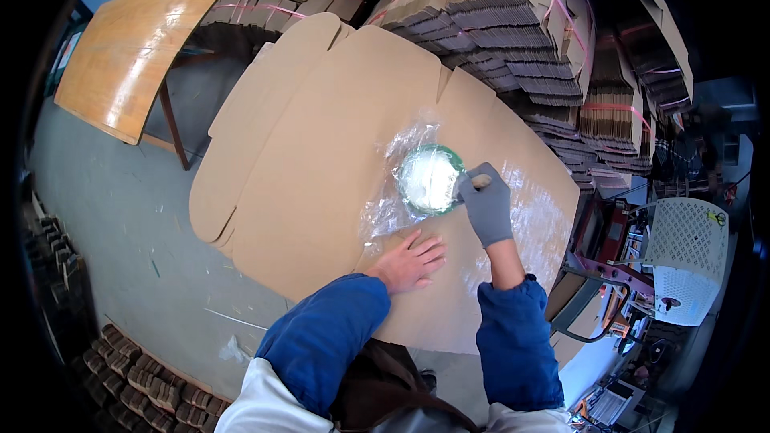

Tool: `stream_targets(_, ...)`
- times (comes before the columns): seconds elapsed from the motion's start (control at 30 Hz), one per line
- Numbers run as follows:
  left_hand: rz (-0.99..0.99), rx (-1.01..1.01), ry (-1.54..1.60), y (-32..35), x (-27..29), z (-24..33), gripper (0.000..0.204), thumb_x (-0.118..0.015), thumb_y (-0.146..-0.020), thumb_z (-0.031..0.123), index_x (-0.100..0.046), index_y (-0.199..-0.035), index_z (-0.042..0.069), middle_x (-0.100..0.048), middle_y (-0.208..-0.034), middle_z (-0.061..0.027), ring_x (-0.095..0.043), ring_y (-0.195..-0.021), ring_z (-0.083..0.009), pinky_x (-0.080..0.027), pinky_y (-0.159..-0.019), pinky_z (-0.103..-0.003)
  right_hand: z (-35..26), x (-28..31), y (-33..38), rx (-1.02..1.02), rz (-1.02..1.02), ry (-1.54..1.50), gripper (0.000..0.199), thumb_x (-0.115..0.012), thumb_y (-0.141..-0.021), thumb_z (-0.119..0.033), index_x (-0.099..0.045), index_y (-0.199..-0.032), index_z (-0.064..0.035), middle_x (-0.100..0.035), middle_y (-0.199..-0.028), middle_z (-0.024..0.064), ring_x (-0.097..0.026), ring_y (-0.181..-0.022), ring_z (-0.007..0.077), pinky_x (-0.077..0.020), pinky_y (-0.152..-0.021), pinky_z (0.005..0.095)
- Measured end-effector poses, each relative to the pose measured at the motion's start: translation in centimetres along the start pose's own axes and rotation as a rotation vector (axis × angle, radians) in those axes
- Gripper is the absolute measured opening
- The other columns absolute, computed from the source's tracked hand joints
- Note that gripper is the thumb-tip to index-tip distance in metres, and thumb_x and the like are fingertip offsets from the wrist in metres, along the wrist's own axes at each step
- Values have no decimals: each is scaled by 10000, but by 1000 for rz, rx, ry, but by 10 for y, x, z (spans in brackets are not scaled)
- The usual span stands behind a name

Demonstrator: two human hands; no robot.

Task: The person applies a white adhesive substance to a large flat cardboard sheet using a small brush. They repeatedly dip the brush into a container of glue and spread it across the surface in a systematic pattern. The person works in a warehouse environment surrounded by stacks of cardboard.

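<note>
The bare left hand (pixel 411 261) lies flat and released on the cardboard sheet (pixel 321 160), pinning it near its front edge. The gloved right hand (pixel 485 202) grasps a brush dipped in the glue bowl (pixel 431 179), standing mid-sheet on plastic film (pixel 393 208) as spill protection.

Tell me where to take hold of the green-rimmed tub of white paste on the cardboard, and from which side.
Take the tub by its green rim, from the right, where the gloved right hand already rests. It sits upright and open, so any grip reaching inside would touch the paste. Clear plastic wrap bunches along its left, by the bare left hand.
</note>
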State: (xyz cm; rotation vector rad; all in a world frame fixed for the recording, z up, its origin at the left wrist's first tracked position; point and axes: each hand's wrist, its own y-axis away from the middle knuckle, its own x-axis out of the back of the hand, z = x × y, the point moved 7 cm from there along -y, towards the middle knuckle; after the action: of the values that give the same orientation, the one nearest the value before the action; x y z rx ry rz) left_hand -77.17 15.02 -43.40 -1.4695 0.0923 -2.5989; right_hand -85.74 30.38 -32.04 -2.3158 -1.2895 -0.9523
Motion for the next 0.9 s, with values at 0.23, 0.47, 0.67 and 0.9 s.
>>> stream_targets(0.23,-73,14,-44,-2,-6,3,570,-554,-944,467,-479,-1430,179,-337,-1572,-32,-242,-1486,-224,-188,-1206,-540,91,12,18,-664,191,-1318,119,-654,-957,-130,-603,-900,-38,-624,-797,62,-612,-647,139,-564,-568,252)
stream_targets(0.47,-70,7,-50,-1,-8,5,577,-562,-933,481,-499,-1418,176,-370,-1556,-34,-270,-1475,-227,-210,-1193,-555,142,-37,38,-767,-4,-2077,193,-627,-987,-185,-580,-880,-31,-601,-781,38,-606,-724,103,-585,-596,177)
stream_targets(0.67,-37,30,-70,-1,0,5,551,-583,-922,444,-519,-1387,155,-405,-1528,-48,-310,-1455,-235,-232,-1177,-559,153,29,67,-651,371,-1813,169,-604,-994,-184,-597,-965,-18,-634,-805,72,-612,-666,138,-574,-588,230)
stream_targets(0.9,-56,56,-105,-11,-4,7,529,-621,-902,411,-539,-1345,135,-442,-1473,-63,-355,-1408,-242,-235,-1152,-602,156,88,148,-378,409,-659,122,-619,-965,-112,-612,-922,2,-647,-831,78,-630,-685,141,-532,-641,273)
